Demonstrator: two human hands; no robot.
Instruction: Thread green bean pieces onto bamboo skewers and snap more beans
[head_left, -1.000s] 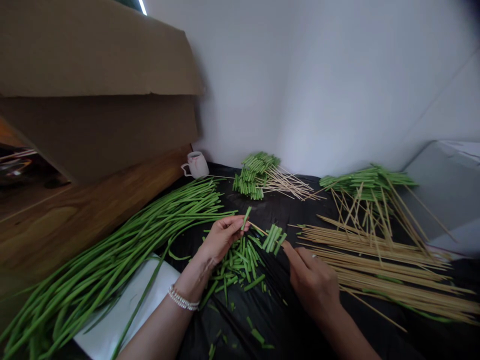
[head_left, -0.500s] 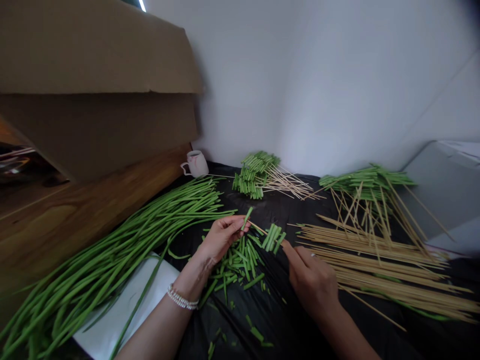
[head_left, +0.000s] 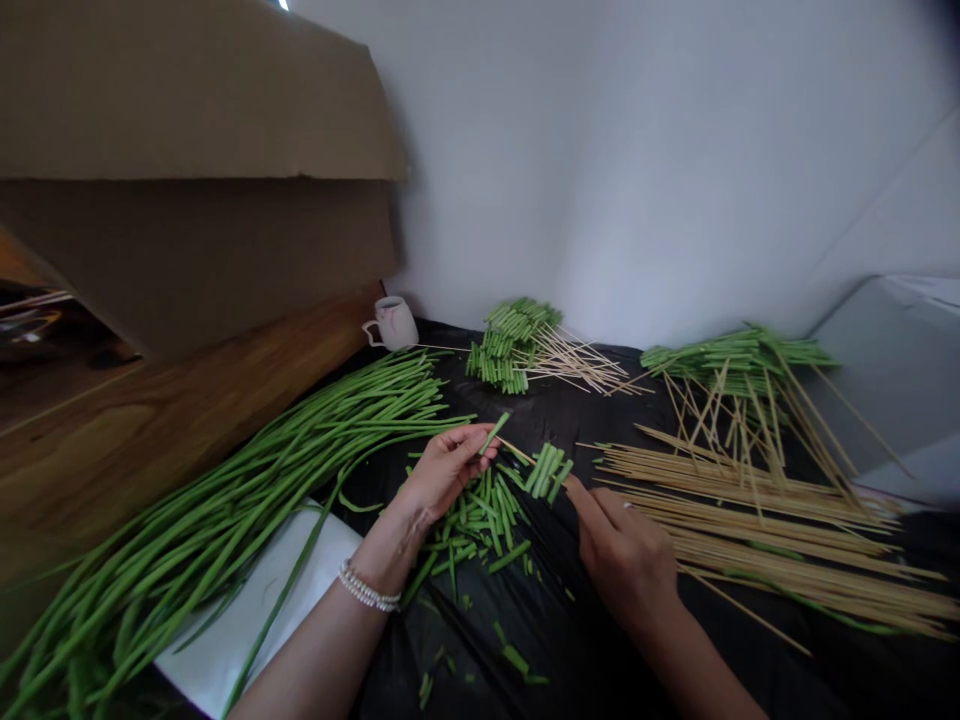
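Note:
Between thumb and fingers, my left hand (head_left: 451,464) pinches a short green bean piece (head_left: 494,432) at the tip of a thin wooden skewer (head_left: 517,452). My right hand (head_left: 628,550) is closed round the skewer's other end, just behind a row of several threaded bean pieces (head_left: 548,472). Whether the point has gone through the pinched piece I cannot tell. Under my left hand lies a loose heap of cut bean pieces (head_left: 480,520) on the black plastic sheet (head_left: 570,640). Long uncut green beans (head_left: 285,460) spread to the left of my left arm.
Bare skewers (head_left: 780,540) lie in a wide bundle at right. Finished bean skewers sit in a back pile (head_left: 517,345) and a right pile (head_left: 742,365). A mug (head_left: 394,323) stands by the wall; a cardboard box (head_left: 202,200) rises at left. Under the long beans is a white board (head_left: 300,570).
The bean piece in my left hand has tilted over, leaning more to the right. Both hands stay nearly in place, and the right one still holds the skewer.

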